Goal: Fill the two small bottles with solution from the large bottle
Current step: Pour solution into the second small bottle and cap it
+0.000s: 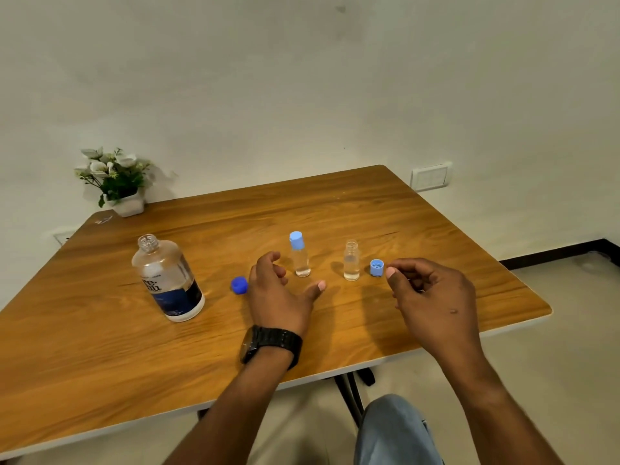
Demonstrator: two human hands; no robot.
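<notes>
The large clear bottle [169, 280] with a dark blue label stands uncapped at the left of the wooden table [100, 347]. Its dark blue cap [239, 285] lies beside my left hand [280, 293], which hovers open just left of a small bottle [300, 255] wearing a light blue cap. The second small bottle [351, 261] stands uncapped and holds clear liquid. Its light blue cap [376, 267] lies upside down just right of it. My right hand [432, 293] is loosely curled, holding nothing, its thumb tip close to that cap.
A small white pot of artificial flowers [115, 181] sits at the table's far left corner. A wall socket [430, 176] is behind the right side. The table's front edge runs near my wrists, with my knee [396, 427] below it.
</notes>
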